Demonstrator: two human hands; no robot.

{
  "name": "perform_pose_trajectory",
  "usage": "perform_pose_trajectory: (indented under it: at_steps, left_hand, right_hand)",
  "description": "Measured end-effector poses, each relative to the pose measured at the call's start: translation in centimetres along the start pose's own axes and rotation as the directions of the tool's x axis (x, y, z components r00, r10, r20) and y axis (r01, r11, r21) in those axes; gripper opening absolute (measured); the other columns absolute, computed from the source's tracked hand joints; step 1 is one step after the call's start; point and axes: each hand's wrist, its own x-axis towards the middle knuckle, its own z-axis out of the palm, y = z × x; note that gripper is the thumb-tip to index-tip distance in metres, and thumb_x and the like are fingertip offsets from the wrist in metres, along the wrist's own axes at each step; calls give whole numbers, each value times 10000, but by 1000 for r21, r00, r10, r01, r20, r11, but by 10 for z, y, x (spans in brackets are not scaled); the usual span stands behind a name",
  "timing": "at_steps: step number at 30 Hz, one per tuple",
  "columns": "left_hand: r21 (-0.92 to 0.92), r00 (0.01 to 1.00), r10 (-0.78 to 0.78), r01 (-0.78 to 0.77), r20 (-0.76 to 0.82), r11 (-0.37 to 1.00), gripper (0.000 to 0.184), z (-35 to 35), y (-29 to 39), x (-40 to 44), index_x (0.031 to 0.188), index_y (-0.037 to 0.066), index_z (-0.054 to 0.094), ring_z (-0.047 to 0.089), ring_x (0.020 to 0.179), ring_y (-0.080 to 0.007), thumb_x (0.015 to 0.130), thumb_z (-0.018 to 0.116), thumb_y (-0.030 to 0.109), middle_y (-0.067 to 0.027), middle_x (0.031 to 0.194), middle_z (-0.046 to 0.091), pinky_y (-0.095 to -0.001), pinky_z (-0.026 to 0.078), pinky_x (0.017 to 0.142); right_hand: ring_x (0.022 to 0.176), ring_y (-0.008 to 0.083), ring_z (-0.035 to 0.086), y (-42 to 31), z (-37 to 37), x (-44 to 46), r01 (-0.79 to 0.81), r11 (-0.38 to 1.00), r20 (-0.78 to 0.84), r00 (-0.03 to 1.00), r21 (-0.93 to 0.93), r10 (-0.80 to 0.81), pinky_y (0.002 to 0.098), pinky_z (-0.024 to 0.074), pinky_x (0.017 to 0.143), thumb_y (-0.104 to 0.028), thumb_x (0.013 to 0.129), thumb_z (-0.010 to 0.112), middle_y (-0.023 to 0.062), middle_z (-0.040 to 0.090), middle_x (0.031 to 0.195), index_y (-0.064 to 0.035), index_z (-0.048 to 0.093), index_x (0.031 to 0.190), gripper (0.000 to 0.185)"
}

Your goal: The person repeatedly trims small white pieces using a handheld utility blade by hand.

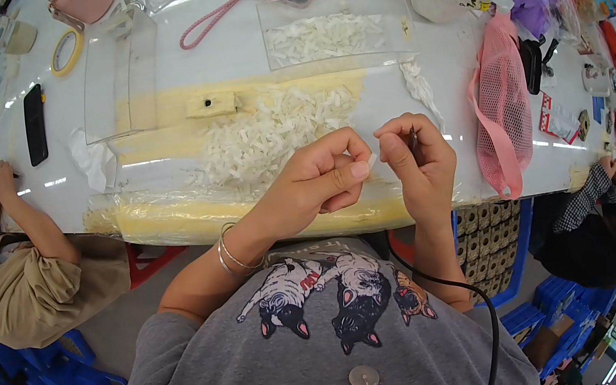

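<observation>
Right of the loose heap of white strips (273,134), the left hand (330,176) pinches a small whitish piece (372,159); the right hand (419,160) holds a slim dark object (413,139). The piece seems mid-handling; the next move needs steadiness.

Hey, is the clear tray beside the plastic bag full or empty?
Partly filled: white pieces cover much of the clear tray, but its far side shows bare plastic.

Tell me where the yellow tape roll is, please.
In the head view, the tape roll lies at upper left, between the pink pouch and a black phone.
</observation>
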Motion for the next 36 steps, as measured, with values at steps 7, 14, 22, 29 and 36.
perform_pose_trajectory:
  at_steps: [7, 14, 22, 29, 36]
  left_hand:
    - [-137, 997, -46, 37, -63, 990, 160, -4, 5, -4, 918, 70, 479, 319, 549, -49, 1021, 555, 167, -5, 688, 444, -208, 244, 479]
    - [-435, 994, -87, 107, 66, 894, 231, -23, -13, -8, 796, 89, 391, 310, 541, -55, 986, 514, 132, -81, 710, 496, -189, 225, 419]
    - [-493, 990, -138, 137, 35, 859, 193, -26, -16, -14, 855, 61, 427, 320, 516, -47, 1005, 506, 153, -81, 690, 493, -187, 228, 412]
    - [-142, 969, -166, 141, -186, 980, 191, -13, -5, -9, 1035, 58, 553, 320, 490, -26, 1065, 523, 245, 33, 608, 450, -200, 202, 426]
    - [41, 985, -38, 45, -169, 998, 202, -1, -2, 0, 1128, 68, 558, 342, 496, -29, 1077, 529, 261, 54, 603, 435, -207, 225, 458]
  right_hand:
    - [730, 71, 533, 3, -12, 4, -87, 983, -42, 996, -164, 81, 212, 417, 648, -62, 937, 703, 4, 596, 858, 6, 668, 1041, 129]
    - [721, 153, 630, 23, -8, 21, 15, 792, -10, 1000, -611, -26, 278, 483, 632, -75, 852, 763, 60, 632, 866, -25, 668, 958, 151]
    - [750, 200, 695, 26, 16, 26, 9, 635, -27, 999, -773, -47, 330, 528, 646, -122, 831, 744, 44, 664, 877, -57, 649, 881, 125]
    - [590, 93, 516, 29, 4, 28, 13, 885, 9, 1000, -466, -11, 265, 400, 539, -120, 883, 715, -13, 602, 802, -48, 651, 889, 96]
    - [591, 16, 320, 11, -9, 18, -442, 794, 395, 875, 417, 280, 201, 217, 520, -170, 976, 685, -68, 492, 800, -64, 620, 1031, 136]
